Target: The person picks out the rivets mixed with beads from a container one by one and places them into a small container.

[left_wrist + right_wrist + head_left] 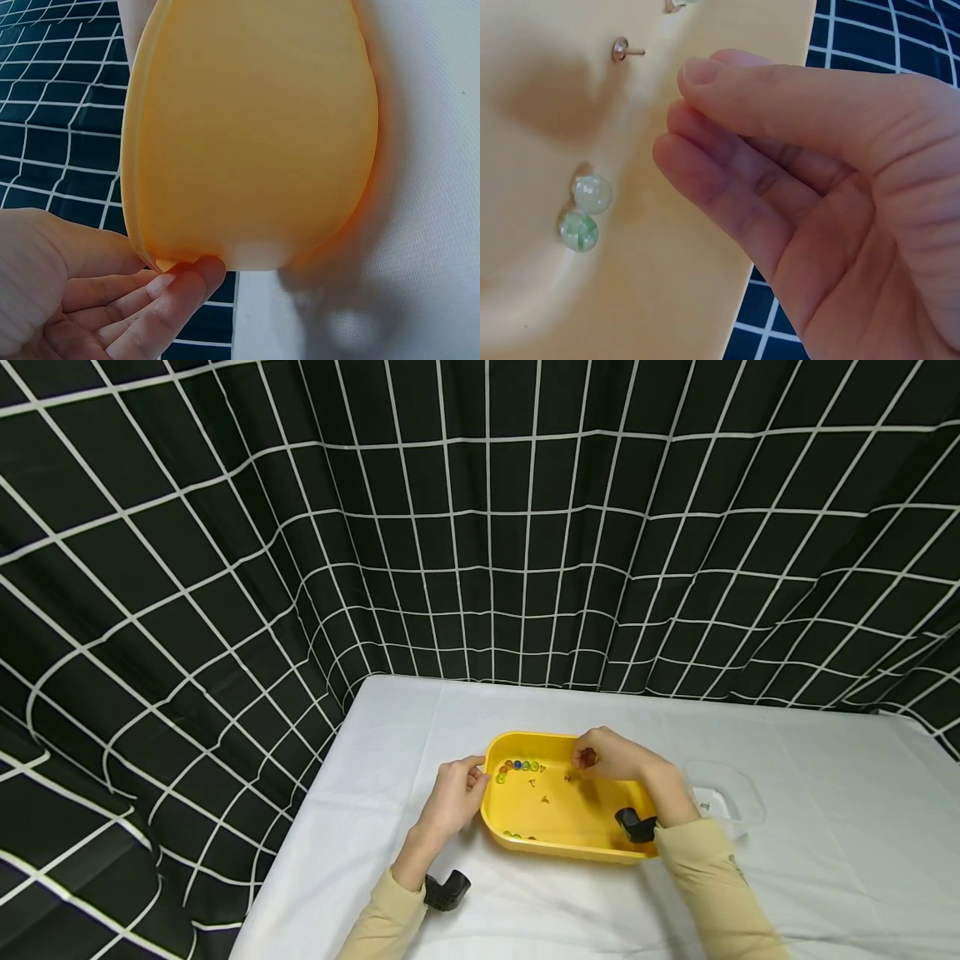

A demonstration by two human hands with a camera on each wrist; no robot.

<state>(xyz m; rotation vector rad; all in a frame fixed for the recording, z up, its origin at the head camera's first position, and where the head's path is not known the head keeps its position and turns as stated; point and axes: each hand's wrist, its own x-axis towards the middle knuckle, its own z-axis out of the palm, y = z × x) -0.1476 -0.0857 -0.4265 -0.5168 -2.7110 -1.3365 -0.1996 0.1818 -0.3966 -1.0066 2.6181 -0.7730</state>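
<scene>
A yellow plastic tub (555,852) sits on the table. At its left end my left hand (454,793) pinches the rim, thumb on one side and fingers on the other. Over the tub's far right part is my right hand (611,755), fingers loosely curled and thumb near them, nothing showing between. A brass-coloured thumbtack (620,50) lies on the tub floor near its fingertips. More thumbtacks (545,799) are scattered toward the middle. Several glass marbles (517,765) line the far left corner. Two pale green marbles (579,229) show in the right wrist view.
Right of the tub, partly behind the right forearm, stands a clear plastic container (738,789) with a small item inside. A white cloth (840,827) covers the table. Black curtains (525,543) with a white grid hang behind and at the left.
</scene>
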